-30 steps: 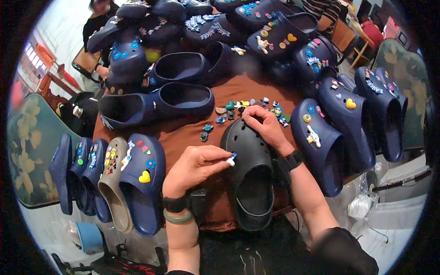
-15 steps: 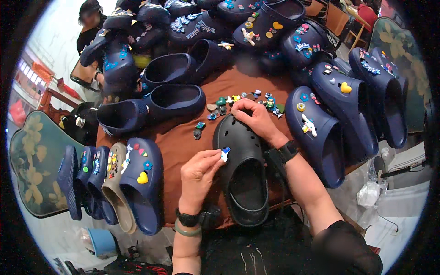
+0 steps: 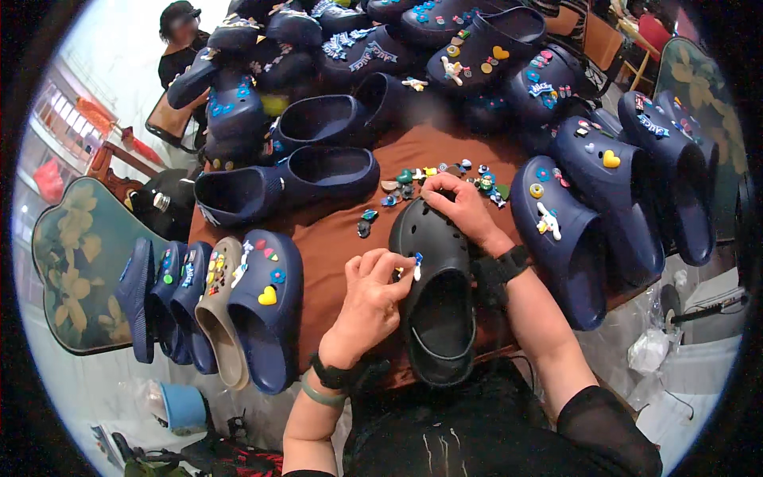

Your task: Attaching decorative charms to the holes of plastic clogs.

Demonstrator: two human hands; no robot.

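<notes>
Head view: black clog lying near the middle of the brown table, toe pointing far. Left hand just left of the clog, fingers pinched together on a small white and blue charm at the clog's upper. Right hand resting on the clog's toe, fingers curled down onto it, beside a scatter of small coloured charms. Navy clogs ringing the table, one beige clog at near left.
</notes>
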